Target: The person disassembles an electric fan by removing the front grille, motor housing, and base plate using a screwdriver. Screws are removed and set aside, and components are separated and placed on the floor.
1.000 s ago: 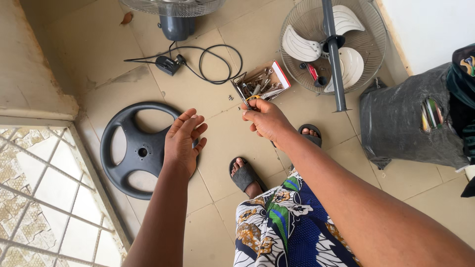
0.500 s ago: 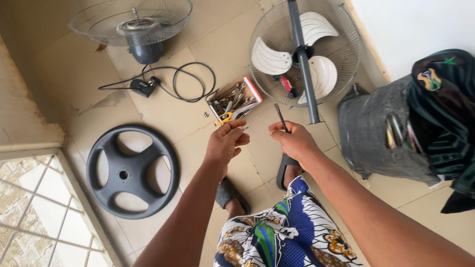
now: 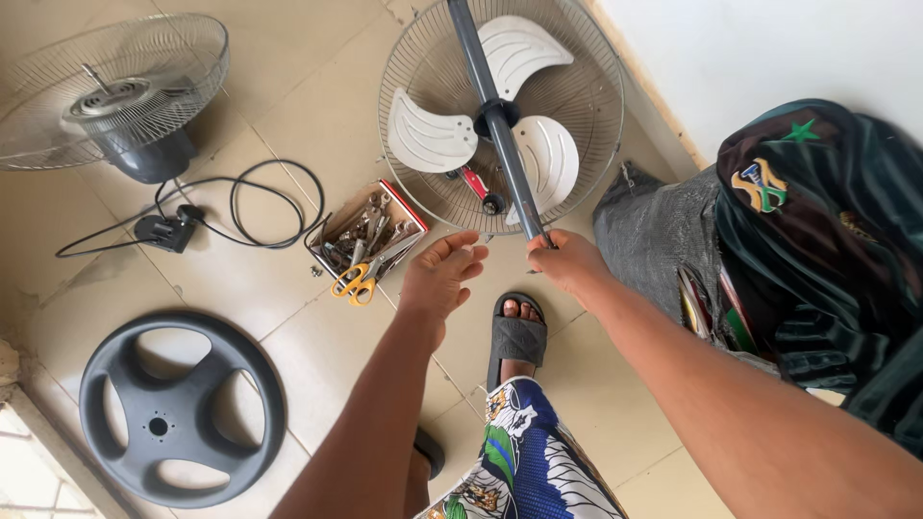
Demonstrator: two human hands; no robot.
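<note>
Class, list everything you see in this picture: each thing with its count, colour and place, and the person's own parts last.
Fan guard with blades: one, wire grille, white blades, top centre on floor.
Pole: one, grey, lying across that guard.
Fan motor with guard: one, grey, top left.
Cable with plug: one, black, beside the motor.
Box of tools: one, red-edged, centre.
Scissors: one, yellow handles, at the box's edge.
Round base: one, dark grey, bottom left.
Bag: one, grey, right.
Cloth: one, dark green, right.
Sandal: one fully seen, black, on foot.
Left hand: open, empty.
Right hand: at the pole's lower end.
</note>
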